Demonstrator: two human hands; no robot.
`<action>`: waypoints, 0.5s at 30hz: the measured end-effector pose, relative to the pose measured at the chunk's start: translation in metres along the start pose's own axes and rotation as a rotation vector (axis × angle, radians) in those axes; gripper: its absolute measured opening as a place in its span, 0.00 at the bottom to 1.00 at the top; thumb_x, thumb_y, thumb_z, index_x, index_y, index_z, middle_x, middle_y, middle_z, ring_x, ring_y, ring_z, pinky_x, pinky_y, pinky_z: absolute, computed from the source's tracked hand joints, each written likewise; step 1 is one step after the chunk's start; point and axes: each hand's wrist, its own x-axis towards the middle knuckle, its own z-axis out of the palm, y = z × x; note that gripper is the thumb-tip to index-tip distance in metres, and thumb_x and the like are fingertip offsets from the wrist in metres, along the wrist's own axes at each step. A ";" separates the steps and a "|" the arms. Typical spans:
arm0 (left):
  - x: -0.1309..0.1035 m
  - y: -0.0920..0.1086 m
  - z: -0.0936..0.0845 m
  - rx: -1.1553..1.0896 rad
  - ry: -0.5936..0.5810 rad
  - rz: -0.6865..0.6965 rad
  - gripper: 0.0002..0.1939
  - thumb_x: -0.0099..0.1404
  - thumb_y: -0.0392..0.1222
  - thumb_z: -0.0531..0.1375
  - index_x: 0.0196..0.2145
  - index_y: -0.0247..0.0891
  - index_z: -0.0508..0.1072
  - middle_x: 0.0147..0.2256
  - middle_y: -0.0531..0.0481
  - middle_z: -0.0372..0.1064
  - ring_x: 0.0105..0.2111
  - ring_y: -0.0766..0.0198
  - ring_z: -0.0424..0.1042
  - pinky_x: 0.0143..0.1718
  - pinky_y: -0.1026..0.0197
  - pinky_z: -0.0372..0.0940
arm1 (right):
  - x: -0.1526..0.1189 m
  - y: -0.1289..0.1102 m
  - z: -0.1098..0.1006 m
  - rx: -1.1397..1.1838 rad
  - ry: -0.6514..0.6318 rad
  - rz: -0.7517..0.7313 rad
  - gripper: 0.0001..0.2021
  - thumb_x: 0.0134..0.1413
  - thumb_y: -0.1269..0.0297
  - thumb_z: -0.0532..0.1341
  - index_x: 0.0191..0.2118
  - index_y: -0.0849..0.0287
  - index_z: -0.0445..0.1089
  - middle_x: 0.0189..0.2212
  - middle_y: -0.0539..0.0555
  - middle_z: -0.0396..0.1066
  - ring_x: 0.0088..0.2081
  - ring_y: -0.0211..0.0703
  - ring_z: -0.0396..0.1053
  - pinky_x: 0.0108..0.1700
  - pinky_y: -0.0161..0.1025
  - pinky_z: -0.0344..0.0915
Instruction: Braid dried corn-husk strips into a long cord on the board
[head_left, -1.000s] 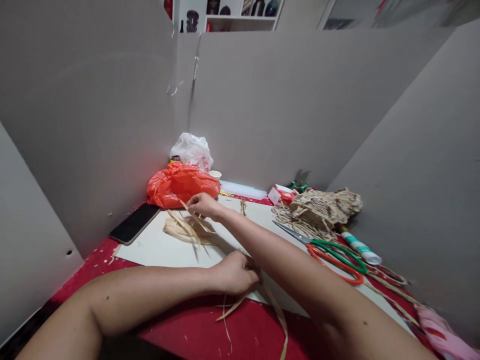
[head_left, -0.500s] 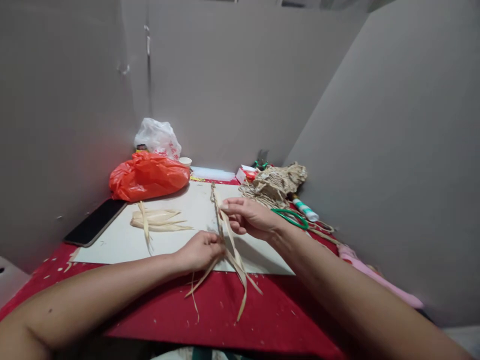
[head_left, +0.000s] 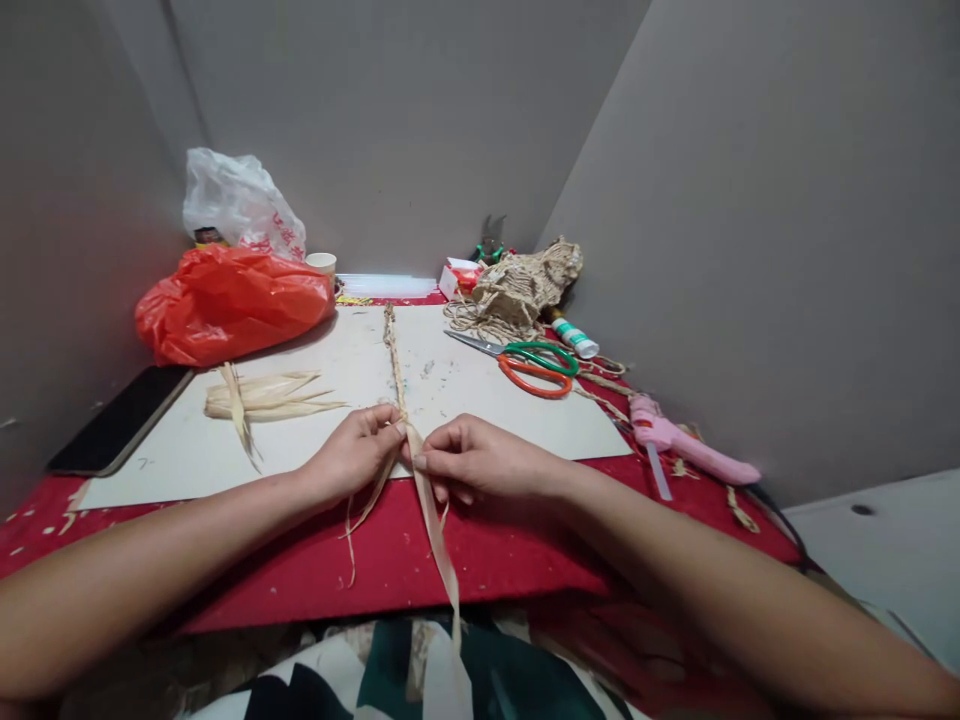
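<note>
Grip of left hand (head_left: pixel 352 452) pinching braid (head_left: pixel 397 362), right hand (head_left: pixel 480 460) pinching strip (head_left: pixel 439 535), near front edge of board (head_left: pixel 360 360), open room toward scissors (head_left: pixel 508 352).

A red-covered table (head_left: pixel 517 570) carries a white board (head_left: pixel 345 340), which lies flat across its middle. Pale scraps (head_left: pixel 69 523) dot the red at the left front. A black phone (head_left: pixel 120 420) lies at the board's left edge, near a bunched orange plastic bag (head_left: pixel 232 310). Clear sticks (head_left: pixel 386 287) lie on the red along the back. To the right, a pink glue gun (head_left: pixel 694 448) rests directly on the red. Directly on the board lie pale dry strips (head_left: pixel 262 398), scissors (head_left: pixel 491 348) with one green and one orange handle, and the far part of a braided strand (head_left: pixel 397 365).
</note>
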 end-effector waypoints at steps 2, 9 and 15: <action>0.001 -0.002 0.000 0.006 0.012 0.031 0.10 0.59 0.44 0.56 0.25 0.35 0.63 0.18 0.57 0.60 0.18 0.73 0.56 0.23 0.69 0.52 | 0.003 0.001 0.006 -0.009 0.024 -0.012 0.16 0.55 0.58 0.55 0.21 0.63 0.63 0.17 0.49 0.65 0.15 0.29 0.57 0.18 0.29 0.52; 0.004 -0.006 -0.003 0.014 0.029 0.078 0.09 0.60 0.39 0.55 0.24 0.34 0.63 0.20 0.57 0.60 0.20 0.74 0.56 0.26 0.69 0.54 | 0.012 0.009 0.019 0.114 0.253 -0.181 0.05 0.46 0.70 0.60 0.24 0.63 0.62 0.18 0.44 0.58 0.20 0.28 0.53 0.23 0.29 0.51; 0.004 -0.006 -0.002 -0.023 -0.040 0.053 0.12 0.62 0.42 0.54 0.24 0.34 0.64 0.21 0.53 0.66 0.23 0.70 0.64 0.31 0.66 0.59 | 0.006 0.010 0.015 0.448 0.230 -0.103 0.10 0.44 0.64 0.63 0.32 0.59 0.61 0.24 0.47 0.69 0.17 0.27 0.53 0.19 0.28 0.46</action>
